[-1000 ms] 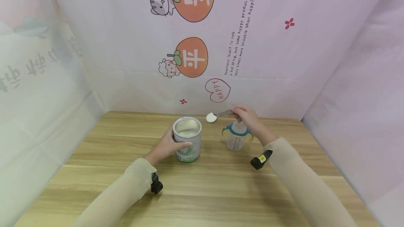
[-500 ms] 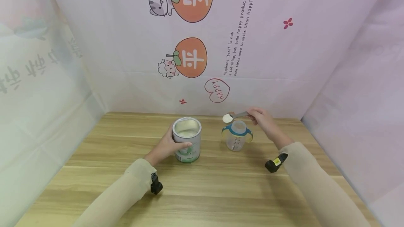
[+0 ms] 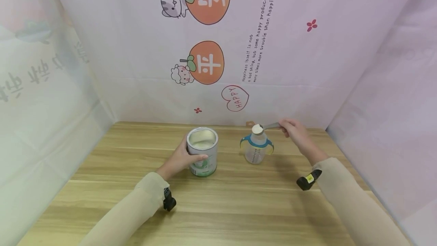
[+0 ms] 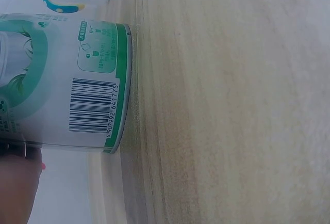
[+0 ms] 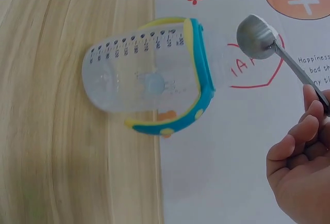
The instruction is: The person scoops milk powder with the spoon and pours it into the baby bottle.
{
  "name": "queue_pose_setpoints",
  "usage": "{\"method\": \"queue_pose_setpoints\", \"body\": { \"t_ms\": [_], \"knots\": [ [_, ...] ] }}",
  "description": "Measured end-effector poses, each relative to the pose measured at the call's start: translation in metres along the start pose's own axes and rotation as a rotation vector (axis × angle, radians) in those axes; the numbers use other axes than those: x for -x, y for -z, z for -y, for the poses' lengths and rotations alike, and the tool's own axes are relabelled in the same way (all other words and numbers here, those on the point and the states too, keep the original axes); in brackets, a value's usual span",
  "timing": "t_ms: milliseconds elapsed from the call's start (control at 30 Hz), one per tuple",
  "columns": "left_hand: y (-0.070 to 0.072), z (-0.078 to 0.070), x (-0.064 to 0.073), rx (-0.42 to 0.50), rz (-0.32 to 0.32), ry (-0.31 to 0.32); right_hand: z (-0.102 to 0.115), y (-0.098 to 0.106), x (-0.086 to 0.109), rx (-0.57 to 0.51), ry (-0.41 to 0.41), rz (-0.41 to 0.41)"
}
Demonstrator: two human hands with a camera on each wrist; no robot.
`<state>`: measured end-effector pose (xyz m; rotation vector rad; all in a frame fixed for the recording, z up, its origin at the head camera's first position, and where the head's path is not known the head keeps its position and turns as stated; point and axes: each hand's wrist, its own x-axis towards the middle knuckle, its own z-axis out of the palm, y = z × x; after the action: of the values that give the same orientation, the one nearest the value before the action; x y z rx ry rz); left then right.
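Note:
An open can of white powder [image 3: 205, 158] stands upright on the table, and my left hand [image 3: 182, 157] grips its left side with the thumb across the front. The left wrist view shows the barcode side of the powder can [image 4: 93, 105] and part of that hand. My right hand [image 3: 297, 134] pinches the handle of a metal measuring spoon [image 5: 258, 38], its bowl heaped with white powder. The spoon bowl is level above the mouth of a clear baby bottle [image 3: 254, 153] with a blue and yellow two-handled collar. The bottle stands upright and uncapped; little shows inside it.
The wooden table [image 3: 218, 208] extends in front of both forearms. A printed white cloth [image 3: 290, 67] hangs behind, and plain-looking cloth walls stand at both sides. A small brown print [image 3: 250, 123] shows behind the bottle.
My right hand has moved to the right, carrying the heaped measuring spoon from between the can and the bottle to above the bottle's mouth. My left hand stays on the can.

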<state>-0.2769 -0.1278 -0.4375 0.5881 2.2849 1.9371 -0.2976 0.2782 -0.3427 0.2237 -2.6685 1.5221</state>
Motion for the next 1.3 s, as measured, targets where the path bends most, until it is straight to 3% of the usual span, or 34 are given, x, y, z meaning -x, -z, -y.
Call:
{"method": "queue_pose_setpoints", "body": {
  "t_ms": [267,533,700,1300],
  "knots": [
    [-0.001,-0.001,0.000,0.015,0.010,0.024,-0.007,0.003,0.006,0.062,0.068,0.000],
    [-0.004,-0.027,0.010,0.012,0.021,0.026,-0.012,0.004,0.007,0.110,0.062,-0.028],
    [-0.005,-0.031,0.013,0.013,0.010,0.033,-0.012,0.003,0.010,0.164,0.101,-0.050],
    [-0.005,-0.033,0.013,0.002,0.012,0.053,-0.019,-0.010,0.012,0.340,0.444,-0.162]
  ]
}}
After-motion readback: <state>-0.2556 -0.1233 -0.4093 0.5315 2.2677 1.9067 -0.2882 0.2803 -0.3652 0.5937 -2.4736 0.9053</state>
